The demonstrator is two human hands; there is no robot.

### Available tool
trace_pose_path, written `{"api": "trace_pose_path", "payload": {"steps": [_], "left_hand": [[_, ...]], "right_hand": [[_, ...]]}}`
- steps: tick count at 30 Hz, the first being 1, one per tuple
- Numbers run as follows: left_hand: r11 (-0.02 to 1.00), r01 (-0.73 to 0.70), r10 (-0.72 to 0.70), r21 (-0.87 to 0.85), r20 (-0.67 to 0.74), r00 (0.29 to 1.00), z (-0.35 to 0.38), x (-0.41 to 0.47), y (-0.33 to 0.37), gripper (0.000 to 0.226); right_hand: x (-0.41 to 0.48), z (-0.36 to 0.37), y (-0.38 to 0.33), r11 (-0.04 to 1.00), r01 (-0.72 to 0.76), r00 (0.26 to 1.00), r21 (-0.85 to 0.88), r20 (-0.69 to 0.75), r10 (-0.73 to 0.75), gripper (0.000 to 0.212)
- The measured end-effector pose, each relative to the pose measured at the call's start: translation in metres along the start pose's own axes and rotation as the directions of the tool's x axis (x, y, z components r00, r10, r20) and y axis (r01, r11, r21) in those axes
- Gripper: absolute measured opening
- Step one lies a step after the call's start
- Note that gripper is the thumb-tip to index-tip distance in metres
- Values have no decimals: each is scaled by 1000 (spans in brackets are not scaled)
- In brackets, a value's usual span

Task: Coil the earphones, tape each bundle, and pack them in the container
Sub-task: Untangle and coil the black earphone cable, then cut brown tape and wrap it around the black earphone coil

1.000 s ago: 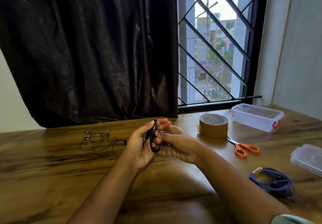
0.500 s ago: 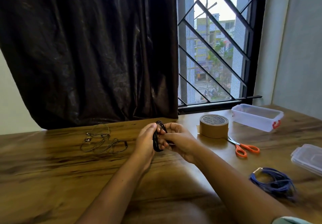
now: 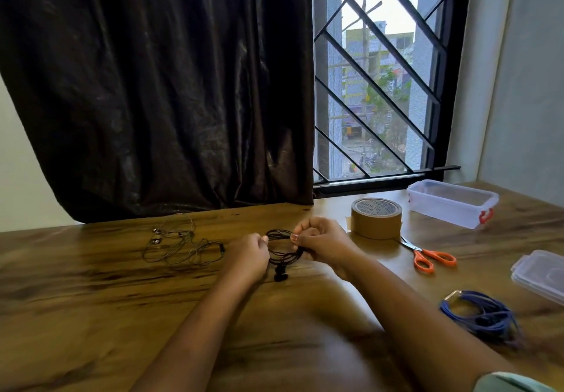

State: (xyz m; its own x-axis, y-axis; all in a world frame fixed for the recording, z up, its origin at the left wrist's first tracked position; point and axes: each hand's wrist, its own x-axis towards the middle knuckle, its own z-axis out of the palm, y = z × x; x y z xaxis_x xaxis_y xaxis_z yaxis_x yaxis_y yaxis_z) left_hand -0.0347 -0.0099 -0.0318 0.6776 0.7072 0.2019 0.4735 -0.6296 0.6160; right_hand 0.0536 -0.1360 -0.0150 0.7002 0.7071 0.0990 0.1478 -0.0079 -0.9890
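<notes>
Wooden desk [image 3: 91, 315] under a barred window: over its middle the black earphones [image 3: 282, 254], thin loose loops with buds hanging, are pinched at either side by the curled fingers of the left hand [image 3: 248, 257] and right hand [image 3: 323, 243], probably to keep the coil together; tape roll [image 3: 376, 219] and container [image 3: 451, 205] wait to the right.

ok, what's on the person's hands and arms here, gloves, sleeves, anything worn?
No gloves on the left hand or right hand; no rings, watch or bands visible. Forearms uncovered. The only clothing in view is a pale green sleeve edge on the right arm, at the frame's bottom right corner.
</notes>
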Motion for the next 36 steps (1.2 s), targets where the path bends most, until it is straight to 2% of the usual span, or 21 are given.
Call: {"api": "trace_pose_path", "payload": {"steps": [4,9,13,17,22,25,27,29,30,32,34,36], "left_hand": [[968,-62,67,244,-12,998,8,-2,-5,27],[941,-122,157,314,-89,984,10,-8,-6,20],[965,-125,151,231,-98,984,14,-8,-5,22],[973,-137,162,187,-123,979,15,-9,-3,20],[964,-199,235,176,-213,948,15,-12,1,18],[950,-258,299,175,-271,915,15,-15,5,18],[939,-294,334,177,-270,903,15,-17,9,17],[927,-325,364,186,-250,897,15,-20,12,17],[921,-341,380,190,-241,893,15,-21,14,17],[909,-371,408,189,-227,884,16,-24,17,17],[905,-387,419,177,-213,883,18,-26,19,16],[902,-398,427,170,-202,881,19,-26,18,15]], "right_hand": [[3,2,11,966,-44,998,-254,-53,31,12],[6,0,17,906,-30,997,-422,-71,0,16],[9,-1,18,829,42,992,-558,-72,-99,19],[13,-2,22,776,63,991,-628,-51,-121,13],[11,-4,21,778,83,990,-623,-36,-135,13],[10,-16,15,782,74,984,-619,-83,-159,10],[6,-35,8,701,48,939,-712,-207,-275,16],[2,-61,2,537,-77,844,-840,-342,-413,31],[-1,-74,2,459,-165,820,-873,-380,-428,39],[-5,-92,6,336,-305,852,-891,-413,-321,53],[-5,-96,15,262,-355,884,-897,-414,-218,48],[-3,-91,17,208,-363,885,-908,-406,-228,38]]}}
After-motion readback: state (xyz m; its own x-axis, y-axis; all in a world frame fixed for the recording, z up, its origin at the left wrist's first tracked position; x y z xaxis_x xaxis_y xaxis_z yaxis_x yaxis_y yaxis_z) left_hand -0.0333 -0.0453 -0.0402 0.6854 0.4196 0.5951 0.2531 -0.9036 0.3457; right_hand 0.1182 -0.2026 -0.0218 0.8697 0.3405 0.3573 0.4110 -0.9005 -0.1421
